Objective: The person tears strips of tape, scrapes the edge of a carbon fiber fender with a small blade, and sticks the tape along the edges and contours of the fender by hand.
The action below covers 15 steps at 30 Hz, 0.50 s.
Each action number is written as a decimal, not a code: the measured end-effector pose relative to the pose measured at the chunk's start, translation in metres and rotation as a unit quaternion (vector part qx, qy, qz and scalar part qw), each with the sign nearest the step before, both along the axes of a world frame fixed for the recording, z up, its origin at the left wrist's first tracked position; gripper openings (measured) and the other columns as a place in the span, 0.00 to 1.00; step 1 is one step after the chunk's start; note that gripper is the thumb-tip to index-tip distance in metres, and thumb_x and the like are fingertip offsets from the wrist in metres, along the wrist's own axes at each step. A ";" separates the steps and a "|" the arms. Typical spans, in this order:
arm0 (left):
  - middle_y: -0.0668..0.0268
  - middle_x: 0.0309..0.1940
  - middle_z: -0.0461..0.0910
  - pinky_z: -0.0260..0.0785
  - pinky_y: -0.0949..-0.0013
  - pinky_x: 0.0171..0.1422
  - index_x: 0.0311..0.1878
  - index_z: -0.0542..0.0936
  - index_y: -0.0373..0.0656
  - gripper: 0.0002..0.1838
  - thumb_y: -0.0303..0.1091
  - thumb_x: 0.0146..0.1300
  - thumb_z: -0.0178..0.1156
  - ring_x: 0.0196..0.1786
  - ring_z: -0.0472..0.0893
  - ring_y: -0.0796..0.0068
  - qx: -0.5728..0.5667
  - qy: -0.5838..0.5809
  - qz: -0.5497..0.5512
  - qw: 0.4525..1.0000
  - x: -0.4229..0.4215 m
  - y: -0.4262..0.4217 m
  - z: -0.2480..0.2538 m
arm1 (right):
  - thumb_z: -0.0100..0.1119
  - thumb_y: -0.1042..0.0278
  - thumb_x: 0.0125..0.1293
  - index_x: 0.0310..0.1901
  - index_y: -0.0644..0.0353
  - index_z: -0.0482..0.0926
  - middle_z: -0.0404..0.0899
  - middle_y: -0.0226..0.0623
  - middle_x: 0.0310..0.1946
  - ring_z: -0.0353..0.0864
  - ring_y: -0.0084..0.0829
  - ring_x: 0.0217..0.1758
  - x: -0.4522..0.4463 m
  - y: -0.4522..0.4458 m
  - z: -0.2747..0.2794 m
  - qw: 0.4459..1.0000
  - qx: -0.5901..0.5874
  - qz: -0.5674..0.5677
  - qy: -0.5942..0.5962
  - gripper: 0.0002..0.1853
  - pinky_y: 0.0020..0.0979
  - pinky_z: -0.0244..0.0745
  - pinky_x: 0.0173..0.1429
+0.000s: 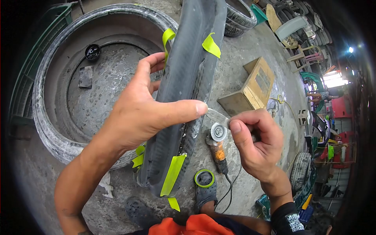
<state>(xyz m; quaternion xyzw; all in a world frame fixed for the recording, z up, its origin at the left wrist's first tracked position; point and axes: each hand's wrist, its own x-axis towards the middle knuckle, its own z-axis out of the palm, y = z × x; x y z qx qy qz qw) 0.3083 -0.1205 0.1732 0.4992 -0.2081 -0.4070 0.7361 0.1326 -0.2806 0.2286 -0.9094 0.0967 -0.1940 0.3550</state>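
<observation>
Right hand [256, 143] pinches one end of a clear strip [217, 117]; other end at the left hand's [135, 107] thumb tip. Left spans the grey panel [182, 88], can't tell if gripping. Panel's upright beside the tire [44, 98], grinder [218, 149] on floor.

L forearm [88, 168] rises from lower L, angled up & twd centre, wrist approx. straight. L hand [135, 107] spread wide: L thumb [182, 112] stretched out to the R, L fingers [147, 66] reaching up, a bit bent, some partly hidden. R forearm [279, 192] comes up from lower R, tilted slightly L. R hand [260, 145] pinched, R thumb [239, 133] & index [256, 116] tog., other fingers curled in. Hands close, not touching.
</observation>
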 end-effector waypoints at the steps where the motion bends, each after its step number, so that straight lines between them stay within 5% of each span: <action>1: 0.51 0.69 0.67 0.66 0.56 0.75 0.79 0.50 0.30 0.58 0.32 0.52 0.78 0.69 0.74 0.60 0.001 0.000 0.000 1.000 0.000 0.000 0.000 | 0.67 0.76 0.71 0.40 0.65 0.81 0.80 0.27 0.27 0.76 0.15 0.28 -0.001 0.000 -0.004 1.000 0.026 -0.002 -0.007 0.04 0.21 0.68 0.31; 5: 0.52 0.67 0.70 0.68 0.59 0.73 0.79 0.51 0.30 0.57 0.31 0.53 0.79 0.67 0.75 0.63 0.007 0.008 -0.008 1.000 0.001 -0.001 0.001 | 0.66 0.72 0.74 0.43 0.64 0.80 0.78 0.22 0.27 0.72 0.12 0.28 -0.004 0.000 -0.010 0.989 0.144 -0.020 0.006 0.05 0.19 0.65 0.32; 7: 0.51 0.67 0.70 0.69 0.60 0.73 0.79 0.51 0.30 0.57 0.31 0.53 0.79 0.67 0.76 0.63 0.016 0.010 -0.014 1.000 0.002 -0.001 0.003 | 0.64 0.68 0.76 0.45 0.62 0.79 0.77 0.20 0.28 0.69 0.10 0.29 -0.003 -0.001 -0.010 0.939 0.339 -0.044 0.042 0.07 0.18 0.63 0.33; 10: 0.52 0.67 0.71 0.67 0.59 0.74 0.79 0.51 0.31 0.57 0.33 0.54 0.78 0.67 0.75 0.63 0.031 0.019 -0.029 0.999 0.002 -0.001 0.006 | 0.63 0.68 0.77 0.47 0.62 0.79 0.78 0.20 0.29 0.70 0.10 0.30 -0.004 -0.013 -0.016 0.887 0.457 -0.010 0.064 0.07 0.18 0.64 0.34; 13: 0.52 0.68 0.68 0.61 0.58 0.77 0.80 0.51 0.30 0.56 0.39 0.56 0.76 0.70 0.72 0.61 -0.007 0.017 -0.017 1.000 0.002 0.000 0.002 | 0.65 0.70 0.76 0.46 0.63 0.80 0.78 0.21 0.30 0.69 0.10 0.29 -0.008 0.001 -0.016 0.958 0.283 -0.031 -0.027 0.06 0.17 0.64 0.35; 15: 0.48 0.58 0.75 0.69 0.62 0.71 0.78 0.50 0.27 0.57 0.39 0.56 0.78 0.63 0.78 0.63 -0.048 0.045 -0.002 0.998 0.004 0.001 0.001 | 0.65 0.71 0.75 0.45 0.63 0.81 0.79 0.22 0.30 0.70 0.11 0.29 -0.010 -0.007 -0.020 0.982 0.185 -0.008 -0.047 0.06 0.17 0.65 0.34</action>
